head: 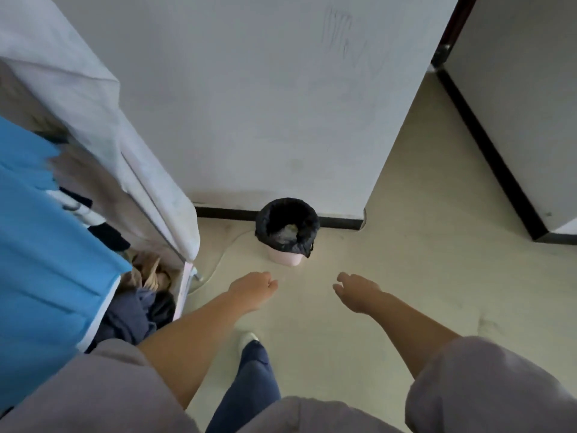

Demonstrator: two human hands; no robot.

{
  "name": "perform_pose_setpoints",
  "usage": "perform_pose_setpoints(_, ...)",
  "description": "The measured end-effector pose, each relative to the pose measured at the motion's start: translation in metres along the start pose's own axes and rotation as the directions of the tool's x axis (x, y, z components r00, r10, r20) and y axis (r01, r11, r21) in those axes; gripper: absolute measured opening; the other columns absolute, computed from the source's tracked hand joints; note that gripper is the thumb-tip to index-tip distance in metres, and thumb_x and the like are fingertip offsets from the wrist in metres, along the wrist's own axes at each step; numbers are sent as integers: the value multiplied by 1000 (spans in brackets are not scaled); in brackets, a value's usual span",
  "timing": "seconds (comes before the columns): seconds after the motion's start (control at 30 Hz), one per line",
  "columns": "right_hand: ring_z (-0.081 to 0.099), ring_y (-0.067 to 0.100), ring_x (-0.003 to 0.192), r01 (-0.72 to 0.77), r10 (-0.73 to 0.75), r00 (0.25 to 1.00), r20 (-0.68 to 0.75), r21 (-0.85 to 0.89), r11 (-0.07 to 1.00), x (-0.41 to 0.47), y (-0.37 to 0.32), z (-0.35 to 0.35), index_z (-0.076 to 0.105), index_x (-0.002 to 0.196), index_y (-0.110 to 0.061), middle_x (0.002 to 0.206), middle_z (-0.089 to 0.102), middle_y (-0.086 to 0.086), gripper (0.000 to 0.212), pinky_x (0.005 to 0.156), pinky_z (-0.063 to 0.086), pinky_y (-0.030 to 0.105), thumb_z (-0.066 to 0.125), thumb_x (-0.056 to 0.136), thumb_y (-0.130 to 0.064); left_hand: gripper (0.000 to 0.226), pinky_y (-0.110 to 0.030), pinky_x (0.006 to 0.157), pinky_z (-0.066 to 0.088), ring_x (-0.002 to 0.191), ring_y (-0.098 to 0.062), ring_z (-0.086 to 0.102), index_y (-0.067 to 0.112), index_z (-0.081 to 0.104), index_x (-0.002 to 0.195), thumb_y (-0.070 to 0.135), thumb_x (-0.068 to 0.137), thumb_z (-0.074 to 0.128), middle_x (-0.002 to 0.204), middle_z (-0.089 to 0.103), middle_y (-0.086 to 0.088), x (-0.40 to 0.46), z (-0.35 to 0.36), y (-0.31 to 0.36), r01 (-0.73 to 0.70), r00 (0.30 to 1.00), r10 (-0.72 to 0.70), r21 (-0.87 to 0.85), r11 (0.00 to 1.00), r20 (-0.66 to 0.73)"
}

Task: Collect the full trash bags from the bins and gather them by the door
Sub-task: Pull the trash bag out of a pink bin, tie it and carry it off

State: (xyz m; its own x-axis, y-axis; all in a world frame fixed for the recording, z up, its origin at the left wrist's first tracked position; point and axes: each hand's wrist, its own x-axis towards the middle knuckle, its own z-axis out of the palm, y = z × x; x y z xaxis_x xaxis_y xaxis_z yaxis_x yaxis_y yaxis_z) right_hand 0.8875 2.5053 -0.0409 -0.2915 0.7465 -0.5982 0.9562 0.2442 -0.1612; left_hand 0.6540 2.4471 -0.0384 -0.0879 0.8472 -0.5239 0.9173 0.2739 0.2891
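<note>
- Against the foot of the white wall point(249, 104), right at its black skirting strip point(224, 213), you have one small bin point(285, 259), and it is the only bin in view.
- One black trash bag point(287, 225) lines that bin; its top is folded down over the rim and hangs in loose crumpled folds, so only a pale pink band of the bin shows below it.
- Inside the bag you can see some pale, crumpled rubbish sitting low down; what it is cannot be told.
- You have two hands out in front of you, both bare and both short of the bin, touching nothing.
- Your left hand point(254, 289) has its fingers curled in towards the palm and holds nothing.
- Your right hand point(356, 292) has its fingers loose and slightly spread, also holding nothing.
- The bin sits ahead of the gap between your two hands, nearer your left.
- One fabric-covered wardrobe point(103, 120) stands to your left, with one blue cloth point(40, 245) hanging in front of it and a heap of dark and tan clothes point(143, 295) at its base.
- One leg in blue trousers point(249, 385) with a white shoe point(247, 339) stands on the pale floor point(406, 276).
</note>
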Motion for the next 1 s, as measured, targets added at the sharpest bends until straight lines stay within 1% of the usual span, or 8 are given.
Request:
perform_pose_setpoints(0.2,53,33,118,-26,24,999,33,81,996,91,-37,-34,39,133,-15,131,51,13,42,95,44,41,27,100,-38,31,-31,72,38,84,-23,51,15,46,85,38,98,31,84,52,-1,103,-35,-37,22,996,-16,-57,998,91)
perform_pose_setpoints(0.4,53,33,116,-20,12,998,62,136,990,208,-31,-6,42,133,-14,129,53,14,42,94,43,41,28,101,-36,35,-31,73,36,83,-25,49,14,42,74,35,99,30,79,49,-3,210,22,-62,173,980,-142,-241,955,141)
perform_pose_setpoints(0.57,53,33,114,-59,51,998,48,190,980,308,3,61,46,127,-12,125,56,16,39,90,42,38,29,101,-35,33,-34,74,39,85,-27,52,10,46,85,35,99,30,94,55,-13,297,96,-89,250,967,-223,-333,909,120)
perform_pose_setpoints(0.7,53,34,112,-84,89,996,-6,281,956,385,30,112,48,124,-7,124,57,17,37,89,42,37,29,101,-31,42,-39,91,43,111,-32,55,5,51,117,37,99,28,120,58,-16,366,152,-114,280,960,-268,-323,904,82)
perform_pose_setpoints(0.8,52,37,111,-49,81,993,-90,317,947,437,40,138,48,121,-4,122,55,19,37,93,45,41,28,102,-28,49,-42,100,40,120,-35,50,5,45,129,41,100,27,130,53,-17,419,182,-122,278,950,-313,-424,862,-13)
perform_pose_setpoints(0.87,53,36,110,-61,154,972,-177,445,894,477,48,152,48,122,-5,120,56,18,43,92,45,42,27,101,-36,57,-41,100,40,121,-38,51,4,43,134,47,98,29,133,51,-19,464,193,-129,271,921,-383,-594,758,-69)
perform_pose_setpoints(0.93,54,33,106,-21,225,938,-264,603,797,515,56,163,51,118,-8,116,57,15,51,91,44,43,25,97,-47,62,-40,93,48,111,-36,59,9,41,136,54,94,35,131,55,-14,506,200,-141,226,888,-458,-821,524,-48)
perform_pose_setpoints(1.0,57,28,101,56,243,925,-291,739,671,547,60,169,51,116,-9,111,60,11,58,89,48,43,25,93,-55,57,-35,73,53,91,-31,65,11,45,132,52,92,45,116,60,-11,536,202,-153,144,873,-487,-948,286,-15)
